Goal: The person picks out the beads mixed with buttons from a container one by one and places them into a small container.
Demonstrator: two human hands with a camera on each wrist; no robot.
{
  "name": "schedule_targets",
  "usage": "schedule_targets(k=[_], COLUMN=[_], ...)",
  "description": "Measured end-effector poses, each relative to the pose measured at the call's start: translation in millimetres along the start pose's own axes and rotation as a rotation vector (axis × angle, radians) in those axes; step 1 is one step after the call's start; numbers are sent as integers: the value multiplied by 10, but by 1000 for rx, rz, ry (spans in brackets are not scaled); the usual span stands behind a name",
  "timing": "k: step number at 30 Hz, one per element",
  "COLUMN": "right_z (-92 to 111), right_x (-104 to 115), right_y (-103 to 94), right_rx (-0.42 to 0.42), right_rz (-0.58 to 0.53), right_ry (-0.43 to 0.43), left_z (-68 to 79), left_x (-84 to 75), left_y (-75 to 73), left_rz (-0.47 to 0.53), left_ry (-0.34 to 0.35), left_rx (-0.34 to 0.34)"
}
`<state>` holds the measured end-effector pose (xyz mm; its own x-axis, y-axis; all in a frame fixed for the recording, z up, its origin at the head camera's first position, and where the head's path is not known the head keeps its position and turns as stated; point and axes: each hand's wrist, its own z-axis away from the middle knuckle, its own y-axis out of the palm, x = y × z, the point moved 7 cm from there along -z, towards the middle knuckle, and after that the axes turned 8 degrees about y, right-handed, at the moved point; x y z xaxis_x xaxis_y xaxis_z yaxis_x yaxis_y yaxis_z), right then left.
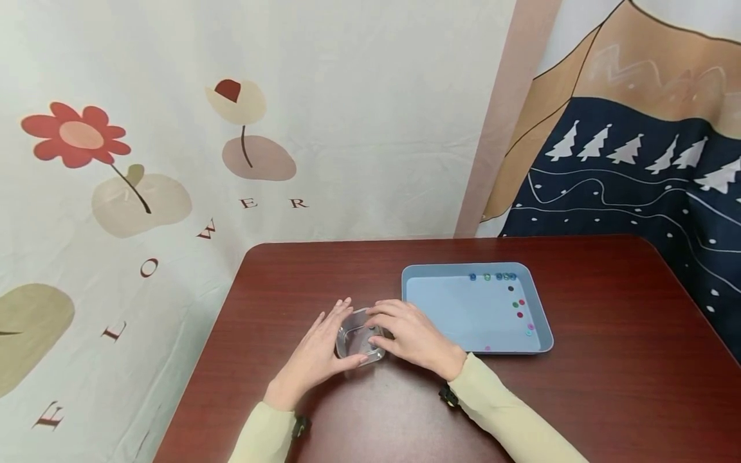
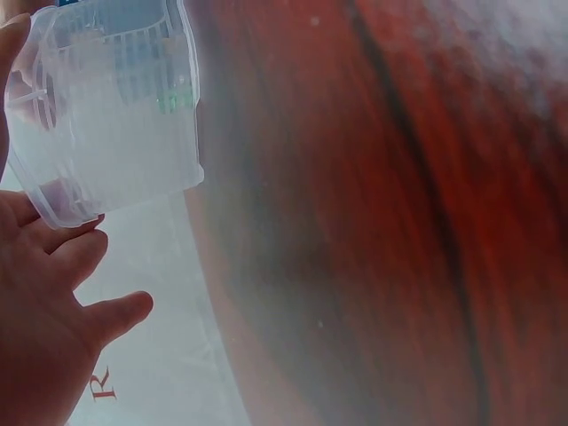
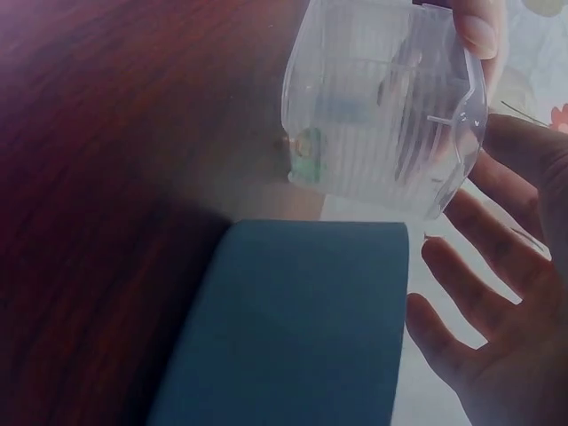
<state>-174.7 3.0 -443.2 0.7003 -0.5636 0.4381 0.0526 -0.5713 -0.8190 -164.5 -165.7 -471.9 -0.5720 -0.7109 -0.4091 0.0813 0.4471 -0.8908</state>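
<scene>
A clear plastic box [image 1: 357,339] with an open top stands on the table between both hands. My left hand [image 1: 315,354] holds it from the left, thumb along the near rim and fingers along the far left side. Over the box's right rim reaches my right hand [image 1: 408,331], its fingers bent and apart from the thumb; any small piece at its fingertips is too hidden to tell. Through the ribbed wall a small green piece [image 3: 306,160] shows low in the box, visible too in the left wrist view as a green piece [image 2: 175,98].
Right of the box lies a light blue tray [image 1: 442,308]. Several small round coloured pieces [image 1: 515,305] lie along its far and right sides, with a pink piece [image 1: 487,348] at the near edge. Behind the reddish-brown table [image 1: 602,302] hangs a printed cloth [image 1: 370,128].
</scene>
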Motion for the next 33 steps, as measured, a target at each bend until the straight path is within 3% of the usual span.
schedule_targets(k=[5,19,27,33], right_z=[78,516,816,943], right_x=[-51,-377,-777,-1058], right_y=[-117,-745,-1037,-1196], right_rx=[-22,-92,-89,-93], right_rz=[-24,-31,67,185], right_ry=[29,183,298,322], left_z=[-22,-82,-116,-140], left_x=[2,12,7,-2], left_y=[10,22,36,42], left_rz=[8,40,46,49], left_ry=[10,-9,-6,-2], left_rx=[-6,15,22,26])
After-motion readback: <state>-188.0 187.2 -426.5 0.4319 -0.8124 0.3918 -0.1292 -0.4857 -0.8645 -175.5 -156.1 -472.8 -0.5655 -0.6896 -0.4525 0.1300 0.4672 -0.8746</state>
